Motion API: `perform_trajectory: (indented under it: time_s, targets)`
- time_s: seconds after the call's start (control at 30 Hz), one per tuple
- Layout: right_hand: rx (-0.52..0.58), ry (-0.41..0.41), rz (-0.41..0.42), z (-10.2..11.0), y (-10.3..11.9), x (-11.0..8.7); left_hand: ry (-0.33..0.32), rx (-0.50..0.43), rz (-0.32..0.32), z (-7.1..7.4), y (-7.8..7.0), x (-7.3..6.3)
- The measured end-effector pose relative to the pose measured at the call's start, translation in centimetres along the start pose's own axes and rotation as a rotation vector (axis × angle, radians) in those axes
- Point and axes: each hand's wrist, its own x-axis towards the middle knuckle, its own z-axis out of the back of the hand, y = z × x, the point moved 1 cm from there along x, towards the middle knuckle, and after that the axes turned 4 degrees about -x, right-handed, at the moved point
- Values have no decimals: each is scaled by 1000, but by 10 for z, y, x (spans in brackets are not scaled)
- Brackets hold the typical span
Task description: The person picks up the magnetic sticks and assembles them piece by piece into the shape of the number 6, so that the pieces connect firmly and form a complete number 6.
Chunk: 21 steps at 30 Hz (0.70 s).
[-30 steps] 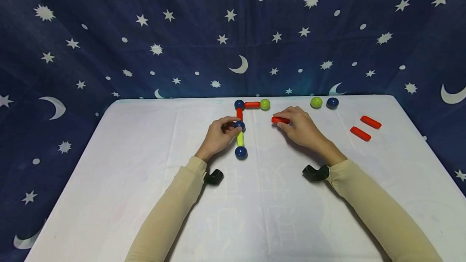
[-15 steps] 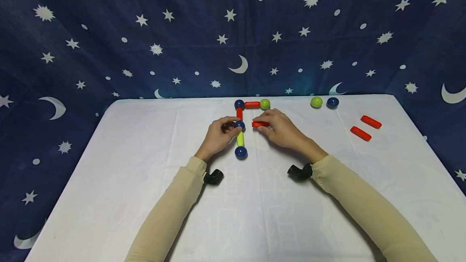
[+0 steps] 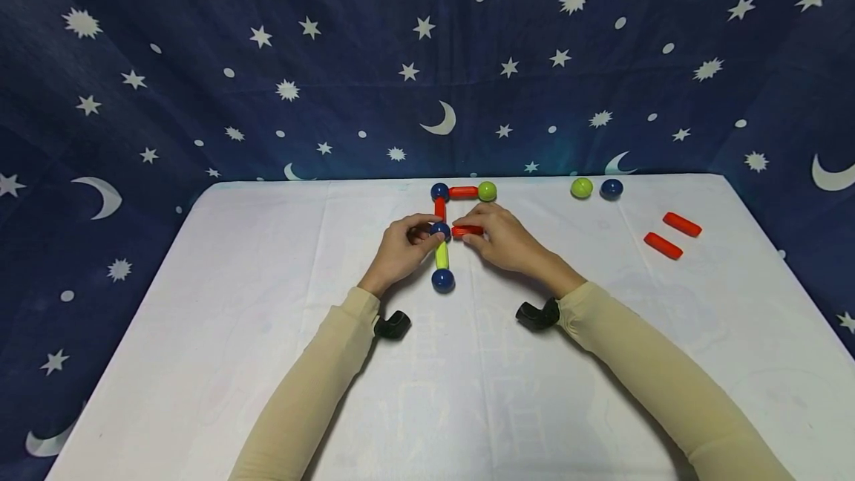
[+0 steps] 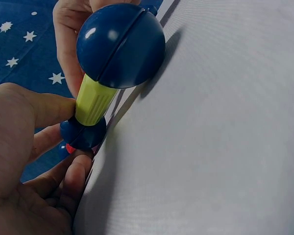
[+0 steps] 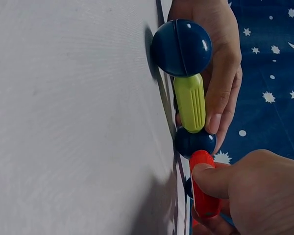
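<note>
My left hand [image 3: 403, 249] pinches the middle blue ball [image 3: 439, 231] of a ball-and-rod chain lying on the table. From that ball a yellow-green rod [image 3: 442, 255] runs toward me to another blue ball [image 3: 443, 280]. Away from me, a red rod [image 3: 439, 208] leads to the far blue ball [image 3: 439, 191]. A second red rod joins that one to a green ball [image 3: 487, 191]. My right hand [image 3: 505, 237] pinches a loose-ended red rod [image 5: 203, 188] between thumb and fingers, its near end right at the middle blue ball.
Two more red rods [image 3: 663, 246] lie to the right on the white-covered table [image 3: 200, 332]. A loose green ball [image 3: 581, 188] and a blue ball [image 3: 611, 189] sit near the back edge. Behind hangs a dark blue starry cloth [image 3: 361, 43].
My right hand has moved left with the red rod, bringing it up to the middle blue ball. The left hand has stayed in place on that ball.
</note>
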Motion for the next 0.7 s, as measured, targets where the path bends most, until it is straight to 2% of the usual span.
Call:
perform_trajectory:
  time_s: [0.43, 0.7]
  targets:
    - [9, -20, -11, -2, -1, -2, 0, 6, 3, -1, -1, -1]
    - [25, -65, -29, 9, -8, -10, 0, 10, 6, -1, -2, 0]
